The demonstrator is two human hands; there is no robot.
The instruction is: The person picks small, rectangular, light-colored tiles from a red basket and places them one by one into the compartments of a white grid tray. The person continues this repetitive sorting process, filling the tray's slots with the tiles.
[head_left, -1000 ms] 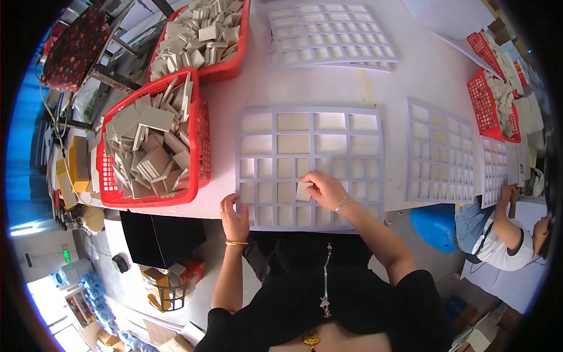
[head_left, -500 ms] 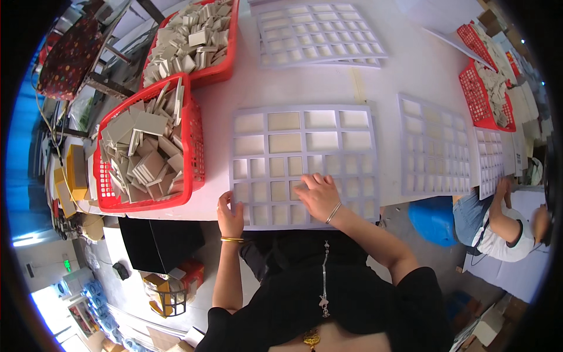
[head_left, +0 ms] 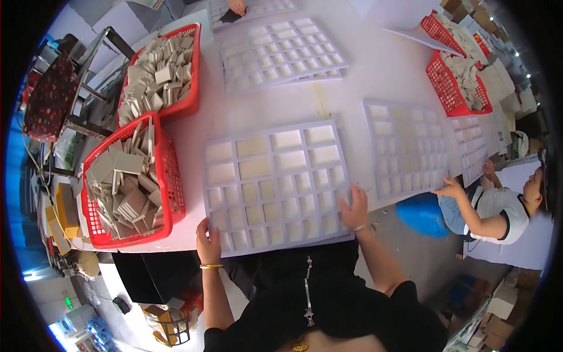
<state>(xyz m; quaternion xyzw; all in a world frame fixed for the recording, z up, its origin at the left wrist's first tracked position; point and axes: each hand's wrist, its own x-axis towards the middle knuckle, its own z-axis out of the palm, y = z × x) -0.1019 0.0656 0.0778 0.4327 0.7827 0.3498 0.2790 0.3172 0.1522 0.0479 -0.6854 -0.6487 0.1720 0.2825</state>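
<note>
Now the bare left hand [head_left: 209, 242] and bare right hand [head_left: 355, 212] flank a white rectangular compartmented tray [head_left: 277, 176], thumbs apart from fingers, clamping impossible to tell; leftward, a red plastic basket [head_left: 170, 182] brims with flat greyish pieces [head_left: 129, 162]; beyond lie stacked white gridded trays [head_left: 288, 47].

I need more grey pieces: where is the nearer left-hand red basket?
In the head view, the nearer red basket is on the left, just left of the white gridded tray and left hand.

Left grip [head_left: 209, 242], right grip [head_left: 355, 209] at opposite edges of white compartment tray [head_left: 271, 155].
</note>
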